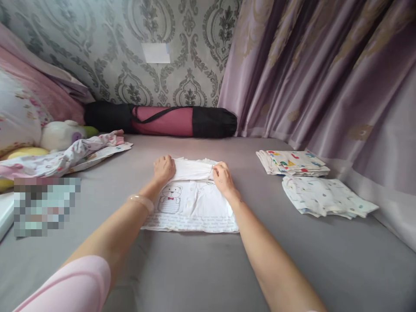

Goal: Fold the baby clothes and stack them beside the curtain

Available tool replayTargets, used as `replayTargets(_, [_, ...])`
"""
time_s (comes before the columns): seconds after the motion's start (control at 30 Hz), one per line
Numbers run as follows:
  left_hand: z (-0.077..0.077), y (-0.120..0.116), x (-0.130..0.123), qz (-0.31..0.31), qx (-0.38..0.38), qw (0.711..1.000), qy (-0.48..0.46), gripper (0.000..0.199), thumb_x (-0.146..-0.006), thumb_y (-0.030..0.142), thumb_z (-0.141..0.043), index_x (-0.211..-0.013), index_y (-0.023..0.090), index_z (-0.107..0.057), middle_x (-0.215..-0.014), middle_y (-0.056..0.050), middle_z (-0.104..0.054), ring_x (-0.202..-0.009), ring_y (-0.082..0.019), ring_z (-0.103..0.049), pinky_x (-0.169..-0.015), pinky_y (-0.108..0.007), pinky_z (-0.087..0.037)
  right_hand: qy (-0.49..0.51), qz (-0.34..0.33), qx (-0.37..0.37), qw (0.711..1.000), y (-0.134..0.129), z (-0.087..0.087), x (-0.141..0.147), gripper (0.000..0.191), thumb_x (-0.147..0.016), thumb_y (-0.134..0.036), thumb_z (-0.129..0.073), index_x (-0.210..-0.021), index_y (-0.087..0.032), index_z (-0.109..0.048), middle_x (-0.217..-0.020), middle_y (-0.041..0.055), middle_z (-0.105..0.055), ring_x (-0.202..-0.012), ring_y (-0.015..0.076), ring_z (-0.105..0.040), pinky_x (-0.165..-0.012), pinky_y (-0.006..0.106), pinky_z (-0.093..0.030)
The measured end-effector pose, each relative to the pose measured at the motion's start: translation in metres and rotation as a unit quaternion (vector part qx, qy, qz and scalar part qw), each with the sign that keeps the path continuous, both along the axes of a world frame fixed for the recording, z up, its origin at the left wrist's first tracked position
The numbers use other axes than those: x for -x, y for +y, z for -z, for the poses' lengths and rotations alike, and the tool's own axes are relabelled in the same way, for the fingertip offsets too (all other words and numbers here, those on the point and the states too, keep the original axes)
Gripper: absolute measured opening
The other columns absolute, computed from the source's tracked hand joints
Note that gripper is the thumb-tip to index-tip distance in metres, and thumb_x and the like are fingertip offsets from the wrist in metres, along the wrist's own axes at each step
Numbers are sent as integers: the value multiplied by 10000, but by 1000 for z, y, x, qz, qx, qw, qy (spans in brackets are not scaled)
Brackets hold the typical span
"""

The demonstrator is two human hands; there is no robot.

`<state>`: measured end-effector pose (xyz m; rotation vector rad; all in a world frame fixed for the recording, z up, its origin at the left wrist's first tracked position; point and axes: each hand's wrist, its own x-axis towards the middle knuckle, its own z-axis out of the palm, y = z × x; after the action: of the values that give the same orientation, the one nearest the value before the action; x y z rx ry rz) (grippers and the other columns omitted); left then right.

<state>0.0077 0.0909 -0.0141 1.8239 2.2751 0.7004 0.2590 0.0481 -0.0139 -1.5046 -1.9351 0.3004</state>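
A small white shirt with a printed bear and rows of lettering lies flat on the grey sheet. One white sleeve stretches across its upper part. My left hand is closed on the shirt's upper left edge, its fingers mostly hidden behind the knuckles. At the other end of the sleeve, my right hand pinches the white cloth between thumb and fingers. A bracelet circles my left wrist.
Folded clothes with colourful prints lie at right, beside a folded white garment with small marks. A black and maroon roll bag rests along the wall. Loose clothes and a plush toy lie left; purple curtains hang right.
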Motion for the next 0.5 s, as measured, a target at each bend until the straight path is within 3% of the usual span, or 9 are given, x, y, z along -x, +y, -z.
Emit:
replayTargets(0.07, [1,-5,-3,14,0,997,77,456,-956,333,-288,-1278,125,-535,-1230,-246,-578,-1180,-384,-510,-961,-493,-368,-40,10,19,999,-4,-3,0,333,-933,-110,-382,-1076,-177,-675,-1193,112,-574,-1085,204,-563,-965,299,-404])
replayTargets(0.2, [2,-7,0,23,14,993,113,496,-963,390,-247,-1277,164,-558,-1165,-235,-596,-1133,-388,-533,-917,-500,-402,-103,10,35,994,-11,-6,2,370,-945,-85,-352,-1143,-188,-647,-1269,109,-563,-1122,214,-540,-957,342,-378])
replayTargets(0.4, [7,-1,5,35,5,994,101,547,-943,430,-248,-1220,138,-618,-1151,-273,-607,-1101,-432,-566,-876,-556,-428,-114,39,34,992,-8,5,-2,334,-934,-114,-412,-1155,-214,-642,-1348,67,-554,-1201,223,-493,-999,363,-367])
replayTargets(0.5, [9,10,16,48,19,996,70,564,-895,493,-306,-1189,147,-641,-1140,-264,-635,-1087,-461,-580,-859,-589,-447,-106,30,37,993,-3,11,-6,336,-936,-132,-429,-1189,-207,-636,-1367,59,-559,-1248,189,-479,-1046,305,-355])
